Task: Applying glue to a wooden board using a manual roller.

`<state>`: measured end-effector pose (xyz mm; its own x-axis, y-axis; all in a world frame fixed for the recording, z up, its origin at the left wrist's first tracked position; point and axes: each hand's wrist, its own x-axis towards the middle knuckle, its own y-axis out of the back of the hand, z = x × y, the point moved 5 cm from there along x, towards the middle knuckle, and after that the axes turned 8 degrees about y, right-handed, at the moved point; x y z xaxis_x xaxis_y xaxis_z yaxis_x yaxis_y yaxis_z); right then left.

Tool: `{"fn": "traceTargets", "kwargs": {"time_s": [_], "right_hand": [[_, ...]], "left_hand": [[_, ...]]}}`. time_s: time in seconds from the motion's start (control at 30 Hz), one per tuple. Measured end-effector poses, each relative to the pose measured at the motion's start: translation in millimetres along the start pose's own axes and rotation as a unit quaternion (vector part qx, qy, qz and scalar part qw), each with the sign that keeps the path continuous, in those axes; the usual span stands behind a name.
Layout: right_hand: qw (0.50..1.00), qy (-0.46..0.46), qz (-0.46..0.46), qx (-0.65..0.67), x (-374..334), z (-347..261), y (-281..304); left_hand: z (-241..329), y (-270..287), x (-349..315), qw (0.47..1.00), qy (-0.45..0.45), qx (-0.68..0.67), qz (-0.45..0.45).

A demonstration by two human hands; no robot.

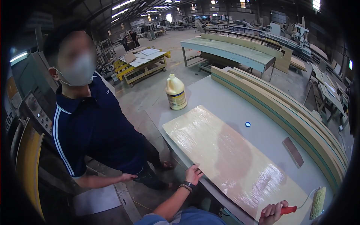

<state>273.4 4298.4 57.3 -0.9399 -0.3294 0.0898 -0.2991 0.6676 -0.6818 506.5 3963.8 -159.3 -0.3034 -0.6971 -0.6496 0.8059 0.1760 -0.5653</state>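
Note:
A paint roller with a red handle is in my right hand, the fingers wrapped round the grip. Its fuzzy yellowish roller cover is at the right end of a pale wooden board. Wet, shiny streaks cover much of that board, and a shadow falls across its middle. My left hand, with a watch and a beaded bracelet at the wrist, grips the board's near left edge. The board lies on a grey worktable.
A jug stands uncapped behind the board, and a blue-rimmed cap lies to its right. A brown block and stacked long boards line the far right. A masked person stands close on the left.

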Motion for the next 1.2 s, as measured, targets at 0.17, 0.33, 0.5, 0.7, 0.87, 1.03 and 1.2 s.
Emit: {"fn": "traceTargets", "kwargs": {"time_s": [0.17, 0.33, 0.5, 0.7, 0.87, 1.03, 1.2], "right_hand": [[0.989, 0.037, 0.138, -0.044, 6, -26, 23], [0.941, 0.047, 0.324, -0.085, -4, -42, 80], [0.889, 0.073, 0.41, -0.192, -39, -49, 216], [0.83, 0.121, 0.503, -0.21, -97, -42, 351], [0.829, 0.126, 0.512, -0.185, -97, -25, 376], [0.835, 0.13, 0.511, -0.155, -96, -15, 379], [0.845, 0.127, 0.501, -0.133, -93, -6, 377]], "left_hand": [[4, 5, 9, 1.0, 0.001, -0.005, -0.02], [17, -4, -8, 0.998, -0.038, 0.026, -0.031], [14, -1, 1, 0.998, -0.051, 0.041, -0.007], [27, -2, 6, 0.998, -0.046, 0.036, -0.003], [36, -5, 0, 0.998, -0.054, 0.031, 0.0], [38, -7, -7, 0.995, -0.074, 0.068, -0.002], [42, -3, -5, 0.99, -0.092, 0.106, 0.005]]}}
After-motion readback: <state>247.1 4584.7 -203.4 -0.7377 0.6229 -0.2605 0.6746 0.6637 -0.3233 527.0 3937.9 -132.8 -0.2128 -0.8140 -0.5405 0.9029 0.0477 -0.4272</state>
